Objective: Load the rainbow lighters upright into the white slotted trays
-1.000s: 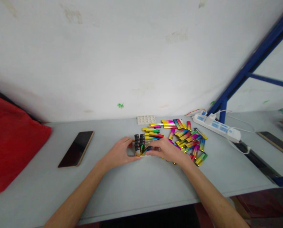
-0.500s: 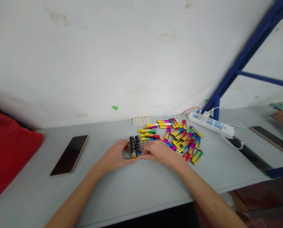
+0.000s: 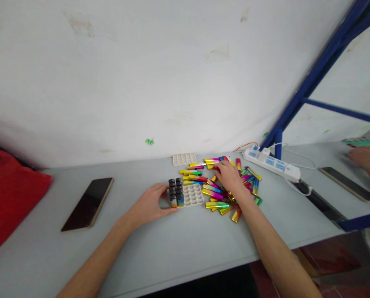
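Observation:
A white tray (image 3: 193, 195) with rows of round holes lies on the table, and two rows of lighters (image 3: 176, 192) with black tops stand upright in its left part. My left hand (image 3: 153, 201) curves around the tray's left end, thumb at the front corner and fingers behind, holding it. Over the heap of shiny multicoloured lighters (image 3: 215, 193) to the right reaches my right hand (image 3: 230, 176). Its fingers are bent together at the end of a yellow lighter (image 3: 210, 167) near the back of the heap; the fingertips are partly hidden.
A second white tray (image 3: 184, 159) lies against the wall. A phone (image 3: 88, 204) rests at the left, beside a red cloth-like item (image 3: 13, 194). At the right are a power strip (image 3: 271, 164), a blue metal frame (image 3: 292, 107), another phone (image 3: 347, 183) and another person's hand (image 3: 367, 161).
My right hand has left the tray and moved right and back into the lighter heap, uncovering the tray's holes. My left hand stays at the tray's left end.

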A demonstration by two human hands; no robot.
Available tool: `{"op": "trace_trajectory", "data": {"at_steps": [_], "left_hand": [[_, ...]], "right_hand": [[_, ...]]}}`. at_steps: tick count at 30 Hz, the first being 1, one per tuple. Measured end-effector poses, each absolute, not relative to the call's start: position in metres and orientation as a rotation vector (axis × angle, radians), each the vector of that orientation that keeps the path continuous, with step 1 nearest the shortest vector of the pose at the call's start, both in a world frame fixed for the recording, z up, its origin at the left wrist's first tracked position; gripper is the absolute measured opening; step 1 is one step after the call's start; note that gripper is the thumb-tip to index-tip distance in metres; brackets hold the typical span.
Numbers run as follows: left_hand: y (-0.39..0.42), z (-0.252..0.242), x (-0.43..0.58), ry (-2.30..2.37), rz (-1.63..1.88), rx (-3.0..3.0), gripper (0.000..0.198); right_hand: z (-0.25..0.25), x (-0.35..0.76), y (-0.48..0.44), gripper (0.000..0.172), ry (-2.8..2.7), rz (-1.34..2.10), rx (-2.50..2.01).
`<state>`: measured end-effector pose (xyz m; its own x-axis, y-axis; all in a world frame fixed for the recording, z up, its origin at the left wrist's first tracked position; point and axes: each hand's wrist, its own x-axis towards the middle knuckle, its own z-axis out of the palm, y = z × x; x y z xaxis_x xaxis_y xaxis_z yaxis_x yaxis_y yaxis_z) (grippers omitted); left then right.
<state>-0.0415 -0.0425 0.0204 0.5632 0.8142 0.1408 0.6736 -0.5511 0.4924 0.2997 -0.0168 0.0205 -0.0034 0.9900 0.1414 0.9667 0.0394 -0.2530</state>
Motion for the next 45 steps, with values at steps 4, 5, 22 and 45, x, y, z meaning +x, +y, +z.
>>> {"op": "trace_trajectory", "data": {"at_steps": [4,5,22,45], "left_hand": [[-0.042,0.021,-0.041,1.206,0.491,2.415,0.043],[-0.042,0.022,-0.041,1.205,0.489,2.413,0.043],[-0.04,0.029,-0.047,1.169,0.46,2.397,0.035],[-0.041,0.024,-0.049,1.14,0.464,2.408,0.04]], "right_hand": [[0.025,0.29,-0.019,0.036,-1.999,0.099,-2.177],[0.026,0.289,-0.019,0.038,-1.991,0.108,-2.2],[0.02,0.297,-0.012,0.036,-1.808,0.23,-1.697],[0.02,0.227,-0.037,0.073,-1.416,0.917,-1.288]]}}
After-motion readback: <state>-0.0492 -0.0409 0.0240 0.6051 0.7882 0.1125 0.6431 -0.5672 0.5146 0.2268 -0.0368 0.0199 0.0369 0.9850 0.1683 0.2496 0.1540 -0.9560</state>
